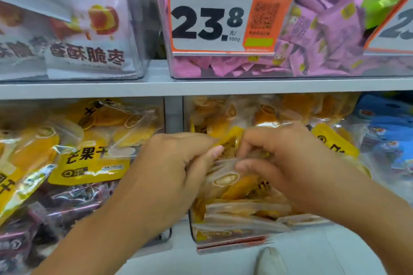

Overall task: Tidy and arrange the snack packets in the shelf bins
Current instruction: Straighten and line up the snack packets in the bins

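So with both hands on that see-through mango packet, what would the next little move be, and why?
Probably lowering the mango packet flat onto the stack in the clear bin. The left hand and right hand both pinch it just above the packets lying there, so it looks ready to be set down and squared up with them.

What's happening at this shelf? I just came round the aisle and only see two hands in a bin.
A person is tidying snack packets on a shop shelf. Both the left hand and the right hand pinch a clear packet of orange dried fruit at the top of the pile in the middle clear bin on the lower shelf. More yellow-labelled packets lie in the bin to the left. Above, a bin of pink packets carries a 23.8 price tag.
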The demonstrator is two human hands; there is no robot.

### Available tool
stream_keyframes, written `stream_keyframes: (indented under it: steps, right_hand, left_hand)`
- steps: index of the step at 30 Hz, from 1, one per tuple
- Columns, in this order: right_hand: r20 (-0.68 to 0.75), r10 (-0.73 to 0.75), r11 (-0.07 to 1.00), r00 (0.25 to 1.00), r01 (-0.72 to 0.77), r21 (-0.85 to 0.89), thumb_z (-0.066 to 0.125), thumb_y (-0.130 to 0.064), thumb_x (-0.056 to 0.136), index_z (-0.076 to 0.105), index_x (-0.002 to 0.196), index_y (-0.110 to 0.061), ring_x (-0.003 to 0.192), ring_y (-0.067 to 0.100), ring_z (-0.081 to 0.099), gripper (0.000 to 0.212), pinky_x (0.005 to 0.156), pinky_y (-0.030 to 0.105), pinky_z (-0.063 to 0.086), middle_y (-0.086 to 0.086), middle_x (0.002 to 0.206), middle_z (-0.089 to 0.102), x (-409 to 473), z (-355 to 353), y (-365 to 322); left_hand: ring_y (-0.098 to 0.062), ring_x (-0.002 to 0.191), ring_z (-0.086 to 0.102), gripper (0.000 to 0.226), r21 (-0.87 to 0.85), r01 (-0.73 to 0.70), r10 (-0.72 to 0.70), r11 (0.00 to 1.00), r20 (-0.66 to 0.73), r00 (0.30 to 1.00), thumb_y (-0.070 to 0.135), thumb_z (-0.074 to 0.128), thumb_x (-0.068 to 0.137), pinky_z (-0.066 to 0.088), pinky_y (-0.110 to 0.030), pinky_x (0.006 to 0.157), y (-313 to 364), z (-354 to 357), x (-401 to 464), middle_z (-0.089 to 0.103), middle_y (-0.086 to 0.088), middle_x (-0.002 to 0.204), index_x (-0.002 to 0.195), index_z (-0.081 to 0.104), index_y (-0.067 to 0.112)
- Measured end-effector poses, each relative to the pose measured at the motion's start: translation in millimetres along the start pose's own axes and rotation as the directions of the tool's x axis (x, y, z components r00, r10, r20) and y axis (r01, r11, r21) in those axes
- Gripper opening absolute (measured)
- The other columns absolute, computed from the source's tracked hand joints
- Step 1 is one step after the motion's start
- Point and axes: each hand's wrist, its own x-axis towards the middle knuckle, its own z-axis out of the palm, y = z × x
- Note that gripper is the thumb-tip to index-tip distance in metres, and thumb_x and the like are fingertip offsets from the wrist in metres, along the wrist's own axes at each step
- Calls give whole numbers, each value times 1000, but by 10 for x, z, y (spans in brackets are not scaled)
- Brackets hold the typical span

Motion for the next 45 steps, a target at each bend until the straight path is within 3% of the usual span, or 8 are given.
stream_keyframes:
  steps: [2, 6, 13, 18, 25, 32, 37, 45]
  right_hand:
    - [68, 9, 988, 998, -20, 150, 80, -47, 74, 72, 85, -31, 75, 1, 66, 21, 69, 22, 52, -15, 76, 71, 7, -80, 38]
    - [182, 101, 891, 978, -170, 421, 82, -62, 49, 64, 121, -45, 85, 3, 71, 76, 78, 35, 60, -19, 109, 71, -7, -171, 129]
    - [98, 163, 967, 982, -139, -215, 58, -27, 96, 73, 111, -34, 93, 4, 63, 23, 86, 33, 54, -13, 108, 71, 233, -231, 123]
    - [121, 128, 989, 984, -117, -96, 60, -27, 98, 78, 102, -26, 92, -2, 62, 19, 88, 27, 52, -15, 102, 73, 324, -216, 176]
    - [-385, -44, 999, 922, 45, -8, 71, -24, 87, 73, 80, -26, 74, 4, 64, 8, 70, 22, 52, -15, 73, 68, 10, -193, 148]
    - [433, 37, 983, 901, 45, -177, 51, -23, 99, 74, 113, -30, 86, 2, 56, 28, 77, 21, 45, -18, 89, 65, 181, 103, 1]
    - [431, 180, 973, 884, -94, -212, 50, -22, 99, 54, 134, -29, 116, 19, 55, 36, 99, 39, 48, -5, 126, 60, 313, 140, 88]
    - [406, 167, 982, 898, -116, -148, 56, -17, 95, 46, 142, -37, 84, 8, 54, 51, 74, 24, 48, -10, 109, 61, 458, 202, 188]
  left_hand:
    - [-8, 84, 62, 38, -59, 85, -72, 995, 188, 979, 71, 41, 94, 51, -28, 67, 149, -60, -5, 63, 13, 88, 92, 62, 39]
    - [6, 127, 39, 104, 314, 6, -104, 949, 293, 950, 105, 28, 57, 35, -15, 97, 281, 34, -56, 37, 33, 144, 146, 17, 52]
    - [-4, 103, 60, 73, 311, 31, -117, 950, 260, 959, 81, 9, 85, 53, -33, 86, 194, 41, 63, 66, 17, 113, 122, 57, 39]
    - [-12, 60, 57, 56, 286, 63, -127, 956, 213, 969, 63, 24, 95, 52, -38, 62, 36, 55, 179, 60, 5, 60, 80, 64, 27]
    - [-30, 53, 58, 45, 351, 4, 48, 936, -140, 989, 45, 43, 99, 50, -40, 53, -269, 192, 366, 58, -2, 55, 79, 68, 14]
    - [-41, 82, 68, 31, 237, 54, 53, 970, -423, 905, 36, 56, 99, 49, -36, 67, -407, 258, 514, 74, -17, 84, 98, 77, 14]
    - [-40, 58, 53, 29, 195, 151, -26, 969, -529, 848, 23, 59, 95, 17, -26, 57, -388, 205, 496, 61, -19, 60, 76, 71, 4]
    - [-8, 61, 50, 58, 124, 178, -145, 976, -232, 962, 75, 69, 68, 41, -24, 54, -237, 167, 354, 51, 10, 69, 80, 52, 21]
